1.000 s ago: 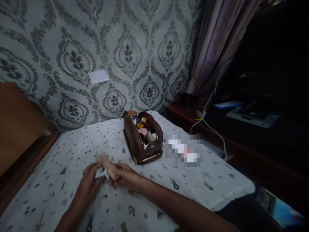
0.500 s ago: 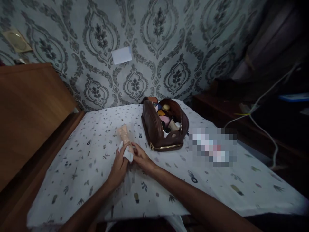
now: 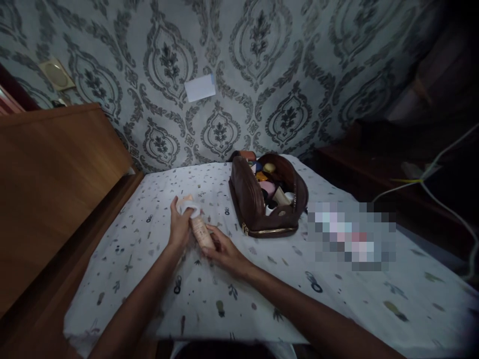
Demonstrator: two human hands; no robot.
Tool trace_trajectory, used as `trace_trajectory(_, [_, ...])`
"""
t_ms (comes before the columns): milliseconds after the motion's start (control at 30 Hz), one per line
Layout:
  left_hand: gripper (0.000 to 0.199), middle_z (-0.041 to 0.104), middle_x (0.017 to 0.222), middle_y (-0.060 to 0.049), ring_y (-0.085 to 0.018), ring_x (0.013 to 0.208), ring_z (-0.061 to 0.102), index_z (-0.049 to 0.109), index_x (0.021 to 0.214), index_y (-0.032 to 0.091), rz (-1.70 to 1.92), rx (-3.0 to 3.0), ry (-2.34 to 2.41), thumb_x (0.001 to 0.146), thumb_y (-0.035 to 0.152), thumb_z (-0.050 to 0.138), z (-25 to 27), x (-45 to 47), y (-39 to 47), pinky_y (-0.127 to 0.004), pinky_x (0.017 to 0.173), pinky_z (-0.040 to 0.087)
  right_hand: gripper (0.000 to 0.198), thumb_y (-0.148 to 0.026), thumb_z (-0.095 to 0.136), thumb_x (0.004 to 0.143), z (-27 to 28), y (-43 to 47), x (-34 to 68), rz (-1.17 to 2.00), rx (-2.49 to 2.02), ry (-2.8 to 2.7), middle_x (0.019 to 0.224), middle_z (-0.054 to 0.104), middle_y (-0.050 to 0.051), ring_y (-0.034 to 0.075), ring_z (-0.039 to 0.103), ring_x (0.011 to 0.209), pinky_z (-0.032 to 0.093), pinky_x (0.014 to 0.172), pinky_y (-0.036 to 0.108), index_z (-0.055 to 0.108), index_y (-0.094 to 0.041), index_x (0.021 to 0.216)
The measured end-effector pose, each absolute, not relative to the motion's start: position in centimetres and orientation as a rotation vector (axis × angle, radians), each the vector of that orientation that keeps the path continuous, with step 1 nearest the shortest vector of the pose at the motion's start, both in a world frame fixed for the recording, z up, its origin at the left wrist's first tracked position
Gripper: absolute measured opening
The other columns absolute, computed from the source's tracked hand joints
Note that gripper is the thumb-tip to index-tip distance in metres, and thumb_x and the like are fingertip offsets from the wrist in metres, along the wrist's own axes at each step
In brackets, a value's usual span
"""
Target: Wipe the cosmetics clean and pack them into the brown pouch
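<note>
A peach-coloured cosmetic tube [image 3: 202,233] with small print lies tilted between my hands, above the patterned sheet. My right hand [image 3: 227,252] grips its near end, thumb on one side and fingers on the other. Around the far end, my left hand [image 3: 179,225] presses a small white cloth or wipe [image 3: 192,206] with the thumb on top; part of the tube there is covered. To the right of both hands stands an unzipped brown toiletry bag [image 3: 245,194] full of cosmetics.
A white sheet with small plant prints [image 3: 149,259] covers the surface. On the right lies a pixelated, unreadable item [image 3: 352,234]. A wooden panel [image 3: 56,189] borders the left side, and a pale cable [image 3: 445,204] hangs at far right.
The white cloth and my left hand have slid from the tube's near part to its far end. My right hand now holds the near end. The view has shifted slightly left.
</note>
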State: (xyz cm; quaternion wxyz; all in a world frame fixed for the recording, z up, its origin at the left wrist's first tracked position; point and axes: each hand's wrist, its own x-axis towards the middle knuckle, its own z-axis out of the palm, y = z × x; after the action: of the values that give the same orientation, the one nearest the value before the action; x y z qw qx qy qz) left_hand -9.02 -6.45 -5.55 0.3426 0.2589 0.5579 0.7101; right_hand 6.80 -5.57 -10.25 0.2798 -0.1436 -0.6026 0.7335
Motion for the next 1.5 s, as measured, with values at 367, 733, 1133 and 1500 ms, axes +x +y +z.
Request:
trace_trajectory(367, [0.043,0.074,0.081,-0.008,-0.016,0.069,0.07,0.068,0.094,0.012,1.895,0.239,1.161,0.09,0.052,0.053,-4.8,-11.3,-5.7,-0.028,0.069,0.058,0.076,-0.048,0.08,0.074,-10.0,-5.5,6.7,2.266,-0.285,-1.425,0.104,0.059,0.003,0.017,0.067,0.079,0.051,0.064,0.027,0.046,-0.024,0.138])
trace_trajectory(733, [0.047,0.073,0.114,-0.014,-0.03,0.096,0.071,0.066,0.119,0.013,1.49,0.606,0.911,0.078,0.036,0.062,-7.1,-8.8,-7.2,-0.03,0.06,0.056,0.052,-0.041,0.088,0.067,-8.6,-5.7,6.7,2.448,-0.315,-0.929,0.092,0.063,0.0,0.011,0.066,0.073,0.053,0.065,0.022,0.066,-0.019,0.108])
trace_trajectory(1133, [0.037,0.07,0.065,0.0,-0.017,0.057,0.065,0.068,0.088,0.015,1.66,0.511,1.136,0.051,0.021,0.069,-7.3,-7.7,-7.0,-0.026,0.058,0.054,0.067,-0.065,0.079,0.064,-12.4,-6.0,5.4,2.052,-0.6,-1.413,0.07,0.057,-0.008,0.009,0.052,0.048,0.04,0.045,0.022,0.038,-0.024,0.097])
trace_trajectory(1500, [0.028,0.061,0.06,0.0,-0.013,0.052,0.059,0.059,0.075,0.017,1.813,0.279,1.036,0.085,0.043,0.054,-5.9,-9.3,-6.5,-0.023,0.054,0.054,0.067,-0.071,0.08,0.056,-11.2,-5.9,6.2,2.131,-0.572,-1.45,0.071,0.055,-0.005,0.007,0.053,0.055,0.045,0.049,0.02,0.056,-0.016,0.087])
